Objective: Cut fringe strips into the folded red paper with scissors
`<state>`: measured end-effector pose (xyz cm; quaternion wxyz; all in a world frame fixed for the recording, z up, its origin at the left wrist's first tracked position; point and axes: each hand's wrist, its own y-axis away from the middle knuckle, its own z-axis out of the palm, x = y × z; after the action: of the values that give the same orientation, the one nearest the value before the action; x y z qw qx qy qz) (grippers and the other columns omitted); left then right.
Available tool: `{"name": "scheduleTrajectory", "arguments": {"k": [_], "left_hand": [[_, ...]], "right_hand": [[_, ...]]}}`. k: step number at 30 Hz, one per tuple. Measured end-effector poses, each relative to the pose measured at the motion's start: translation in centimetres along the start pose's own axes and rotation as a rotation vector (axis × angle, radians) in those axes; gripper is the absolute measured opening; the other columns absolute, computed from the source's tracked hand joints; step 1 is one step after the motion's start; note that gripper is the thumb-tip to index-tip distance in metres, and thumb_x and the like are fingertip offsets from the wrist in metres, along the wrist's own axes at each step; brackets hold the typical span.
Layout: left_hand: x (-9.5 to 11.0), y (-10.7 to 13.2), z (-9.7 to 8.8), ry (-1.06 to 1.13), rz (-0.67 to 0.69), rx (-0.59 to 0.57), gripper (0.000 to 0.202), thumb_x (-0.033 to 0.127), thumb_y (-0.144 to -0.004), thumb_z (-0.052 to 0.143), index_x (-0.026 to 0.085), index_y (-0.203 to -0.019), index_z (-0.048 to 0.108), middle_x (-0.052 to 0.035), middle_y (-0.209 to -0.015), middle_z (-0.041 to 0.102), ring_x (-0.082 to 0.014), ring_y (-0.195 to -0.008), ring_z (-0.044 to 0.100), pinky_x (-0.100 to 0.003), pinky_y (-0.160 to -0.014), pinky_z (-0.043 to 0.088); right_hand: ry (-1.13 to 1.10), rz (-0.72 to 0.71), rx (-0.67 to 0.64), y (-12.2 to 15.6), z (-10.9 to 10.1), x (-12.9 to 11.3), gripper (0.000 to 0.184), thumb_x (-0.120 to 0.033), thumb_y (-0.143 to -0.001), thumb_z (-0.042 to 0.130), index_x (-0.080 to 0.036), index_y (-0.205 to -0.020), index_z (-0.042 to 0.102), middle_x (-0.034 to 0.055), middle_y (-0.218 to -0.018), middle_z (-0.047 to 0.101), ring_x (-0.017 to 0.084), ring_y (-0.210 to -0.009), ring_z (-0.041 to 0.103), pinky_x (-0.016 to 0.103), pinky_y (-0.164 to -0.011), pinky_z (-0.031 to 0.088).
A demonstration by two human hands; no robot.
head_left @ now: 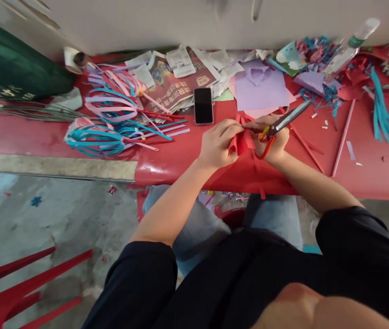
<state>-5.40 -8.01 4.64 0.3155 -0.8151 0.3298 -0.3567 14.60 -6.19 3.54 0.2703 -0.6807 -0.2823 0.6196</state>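
My left hand (pixel 220 142) is closed around a piece of folded red paper (pixel 244 142) above the front part of the table. On the other side of the paper, my right hand (pixel 272 139) has its fingertips at the paper's top edge. Scissors (pixel 288 119) with orange and yellow handles hang on the right hand, their blades pointing up and to the right, away from the paper. Narrow red strips dangle below the paper near the table's front edge. Just beyond the left hand lies a black phone (pixel 203 106).
Pink, blue and purple paper-strip lanterns (pixel 112 105) lie on the left of the red table (pixel 174 160). Behind are newspaper (pixel 181 82) and purple paper (pixel 261 89). A clear bottle (pixel 352 48), scraps and a blue tassel (pixel 382 107) are at right. A green bag (pixel 16 61) stands far left.
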Motion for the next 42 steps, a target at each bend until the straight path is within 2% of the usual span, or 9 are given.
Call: {"name": "scheduleTrajectory", "arguments": {"k": [5, 8, 13, 19, 22, 24, 28, 36, 42], "left_hand": [[0.5, 0.6, 1.2, 0.123, -0.011, -0.015, 0.079, 0.089, -0.090, 0.068, 0.030, -0.144, 0.064, -0.0155, -0.139, 0.070, -0.0361, -0.125, 0.073, -0.051, -0.100, 0.063], [0.8, 0.8, 2.0, 0.301, -0.093, 0.015, 0.110, 0.108, -0.074, 0.058, 0.034, -0.156, 0.058, -0.0173, -0.153, 0.061, -0.0406, -0.139, 0.066, -0.054, -0.099, 0.066], [1.8, 0.1, 1.3, 0.795, -0.524, -0.051, 0.105, 0.100, -0.092, 0.007, 0.031, -0.145, 0.067, -0.0143, -0.135, 0.076, -0.0318, -0.130, 0.075, -0.046, -0.088, 0.070], [2.7, -2.0, -1.7, 1.165, -0.854, -0.227, 0.104, 0.107, -0.088, 0.028, 0.025, -0.134, 0.072, -0.0132, -0.121, 0.082, -0.0333, -0.114, 0.080, -0.047, -0.088, 0.070], [3.5, -2.0, -1.9, 1.227, -1.009, -0.166, 0.074, 0.089, -0.098, 0.059, 0.024, -0.132, 0.068, -0.0096, -0.116, 0.081, -0.0320, -0.116, 0.079, -0.043, -0.096, 0.068], [3.9, -1.7, -1.4, 1.227, -1.096, -0.067, 0.056, 0.059, -0.094, 0.084, 0.025, -0.134, 0.062, -0.0041, -0.105, 0.078, -0.0280, -0.109, 0.080, -0.040, -0.097, 0.065], [4.3, -1.3, -0.3, 1.185, -1.220, 0.044, 0.076, 0.011, -0.069, 0.085, 0.025, -0.135, 0.051, 0.0045, -0.086, 0.072, -0.0227, -0.085, 0.078, -0.039, -0.089, 0.064], [4.3, -1.1, -0.2, 1.149, -1.135, -0.148, 0.035, 0.011, -0.073, 0.066, 0.016, -0.107, 0.068, -0.0061, -0.103, 0.082, -0.0301, -0.108, 0.080, -0.044, -0.100, 0.062], [3.8, -0.1, 0.9, 0.996, -1.064, -0.099, 0.030, 0.007, -0.081, 0.061, 0.016, -0.109, 0.069, -0.0065, -0.105, 0.081, -0.0291, -0.113, 0.078, -0.039, -0.097, 0.060]], "right_hand": [[-0.043, -0.023, 0.069, 1.0, -0.7, 1.3, 0.040, -0.049, -0.089, 0.088, -0.036, -0.122, 0.070, 0.0001, -0.104, 0.087, 0.024, -0.089, 0.084, 0.043, -0.078, 0.072], [0.053, -0.001, 0.076, 0.9, -1.9, 2.4, 0.024, -0.047, -0.092, 0.085, -0.037, -0.110, 0.073, 0.0026, -0.102, 0.087, 0.026, -0.090, 0.082, 0.047, -0.082, 0.071], [0.044, -0.090, 0.027, 1.4, -2.6, 4.0, 0.027, -0.032, -0.090, 0.083, -0.035, -0.113, 0.069, 0.0025, -0.106, 0.089, 0.028, -0.090, 0.087, 0.047, -0.076, 0.074], [-0.014, -0.311, -0.039, 1.8, -2.5, 4.1, 0.045, -0.011, -0.090, 0.078, -0.034, -0.126, 0.064, -0.0012, -0.116, 0.088, 0.021, -0.088, 0.088, 0.034, -0.070, 0.074], [0.101, -0.332, -0.042, 1.3, -2.8, 3.4, 0.034, -0.014, -0.094, 0.076, -0.031, -0.120, 0.061, -0.0018, -0.102, 0.088, 0.021, -0.083, 0.088, 0.032, -0.070, 0.072], [0.125, -0.355, -0.065, 1.2, -2.8, 3.0, 0.035, -0.015, -0.094, 0.077, -0.030, -0.120, 0.061, -0.0012, -0.099, 0.088, 0.020, -0.076, 0.086, 0.030, -0.066, 0.072], [0.008, -0.333, -0.086, 1.4, -2.2, 2.4, 0.045, -0.011, -0.089, 0.079, -0.030, -0.126, 0.062, 0.0000, -0.102, 0.087, 0.020, -0.080, 0.086, 0.031, -0.070, 0.072], [-0.089, -0.181, 0.063, 1.5, -0.5, 1.6, 0.021, -0.025, -0.097, 0.079, -0.030, -0.112, 0.064, -0.0021, -0.089, 0.068, 0.022, -0.078, 0.086, 0.032, -0.067, 0.071], [-0.083, -0.033, 0.002, 2.4, -0.6, 1.5, 0.026, -0.031, -0.098, 0.081, -0.029, -0.114, 0.061, 0.0010, -0.093, 0.079, 0.026, -0.084, 0.087, 0.040, -0.074, 0.072]]}}
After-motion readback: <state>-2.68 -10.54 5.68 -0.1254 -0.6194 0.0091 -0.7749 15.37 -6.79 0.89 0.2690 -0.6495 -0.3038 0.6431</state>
